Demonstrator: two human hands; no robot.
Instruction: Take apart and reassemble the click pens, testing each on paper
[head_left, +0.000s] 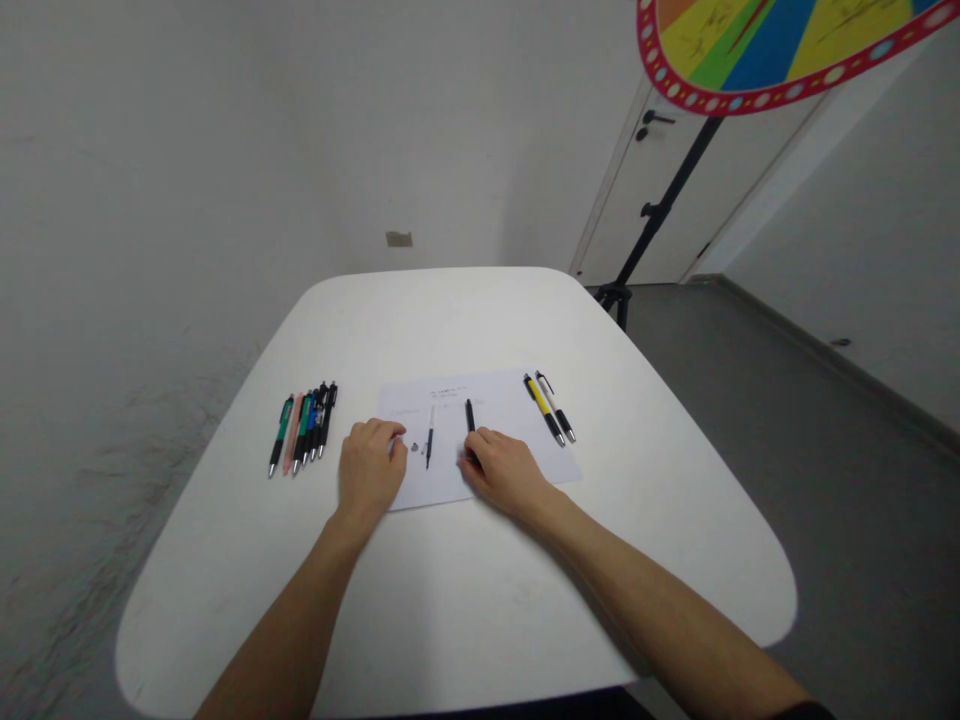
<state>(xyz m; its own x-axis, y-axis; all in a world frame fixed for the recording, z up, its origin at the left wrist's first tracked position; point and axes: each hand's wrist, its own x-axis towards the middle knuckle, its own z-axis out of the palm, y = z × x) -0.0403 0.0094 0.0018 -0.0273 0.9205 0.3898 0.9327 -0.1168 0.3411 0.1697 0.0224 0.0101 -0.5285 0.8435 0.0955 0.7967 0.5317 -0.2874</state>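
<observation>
My right hand (502,466) rests on a white sheet of paper (420,492), its fingers closed around the lower end of a black pen barrel (470,413). Just left of it on the sheet lies a slim ink refill (430,440), pale at the top and dark below. Beside the refill are tiny dark pen parts (415,447), too small to make out fully. At the sheet's left edge, my left hand (370,466) lies with curved fingers, thumb and forefinger apart, and nothing visible between them. Some printed or written lines show near the paper's top.
Several pens (306,428), green, pink and black, lie in a row at the left of the white table (450,320). A yellow pen (544,409) and a white pen (556,406) lie at the right. A colourful wheel (772,50) on a black stand (660,212) rises beyond the table.
</observation>
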